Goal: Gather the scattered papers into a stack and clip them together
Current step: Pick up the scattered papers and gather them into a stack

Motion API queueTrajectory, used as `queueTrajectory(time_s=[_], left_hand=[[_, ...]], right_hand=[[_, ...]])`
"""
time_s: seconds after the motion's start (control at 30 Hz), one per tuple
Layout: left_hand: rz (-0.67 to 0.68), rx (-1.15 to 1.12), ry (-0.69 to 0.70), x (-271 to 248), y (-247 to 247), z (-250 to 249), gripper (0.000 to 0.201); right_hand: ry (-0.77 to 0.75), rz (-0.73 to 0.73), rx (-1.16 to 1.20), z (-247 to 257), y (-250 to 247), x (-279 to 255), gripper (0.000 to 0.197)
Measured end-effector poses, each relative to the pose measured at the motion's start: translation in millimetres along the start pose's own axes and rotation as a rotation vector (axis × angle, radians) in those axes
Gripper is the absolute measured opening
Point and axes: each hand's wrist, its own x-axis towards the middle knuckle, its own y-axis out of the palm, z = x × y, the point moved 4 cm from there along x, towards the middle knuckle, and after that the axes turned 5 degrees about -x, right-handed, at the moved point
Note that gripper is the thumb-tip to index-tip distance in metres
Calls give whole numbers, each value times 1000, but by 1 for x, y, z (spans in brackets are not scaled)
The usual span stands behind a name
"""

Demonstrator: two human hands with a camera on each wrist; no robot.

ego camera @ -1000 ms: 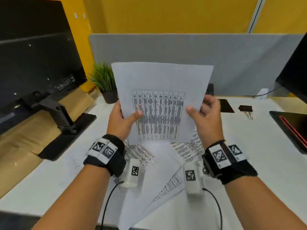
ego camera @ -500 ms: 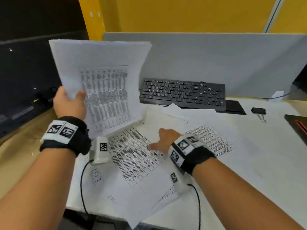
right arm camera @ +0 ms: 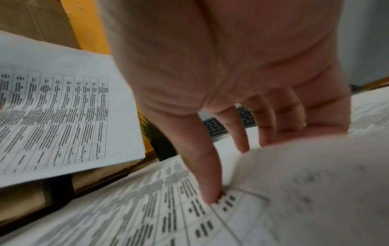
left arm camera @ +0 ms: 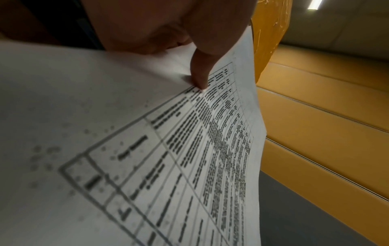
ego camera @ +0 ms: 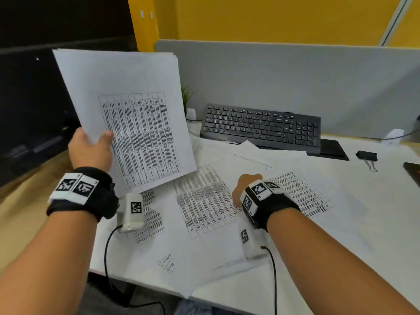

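Table [ego camera: 363, 223]: white top, near edge at the bottom of the head view, where several loose sheets [ego camera: 204, 201] overhang it. Sheets overlap across the middle, fanned at differing angles, printed tables face up. Bare tabletop to the right of the spread; far side bounded by a black keyboard [ego camera: 261, 127] and a grey partition [ego camera: 295, 87]. One sheet's corner touches the keyboard's front edge. Black binder clip [ego camera: 367, 155] sits on the table right of the keyboard, well apart from both hands. Small plant [ego camera: 186, 96] shows just behind the raised sheets.

Left hand [ego camera: 91, 151]: raised over the table's left edge, holding a held stack [ego camera: 127, 114] of papers upright, tilted left. Thumb on the printed face, remaining fingers behind and hidden. Wrist view confirms the thumb [left arm camera: 202, 74] pressing at the printed table's corner. Grip closed on the stack's lower left edge.

Right hand [ego camera: 244, 188]: down on the loose sheets at centre. Wrist view: fingers [right arm camera: 210, 174] spread, fairly straight, one fingertip pressed on a printed sheet, a lifted, blurred paper edge beside the others. Whether it pinches that edge, cannot tell.
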Motion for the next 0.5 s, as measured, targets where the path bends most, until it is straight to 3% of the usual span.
queueTrajectory(time_s=[0.17,0.27,0.37,0.43,0.5], left_hand=[[14,11,-48,-5,5,6,34],[2,28,-75,-4,4,9,32],[41,51,-83,-9,15,6,28],[87,52,-98,-15,29,3,28],[159,45,-117,-25,47,-4,30]], right_hand=[[189,-143,504,-21,-9,8,59],[246,-408,662,-55,-47,2,58],[25,-741,696,-73,-103,-22,37],[-179,-812,843,-76,-131,-40,29],[-360,-765,1143,-81,-148,-55,23]])
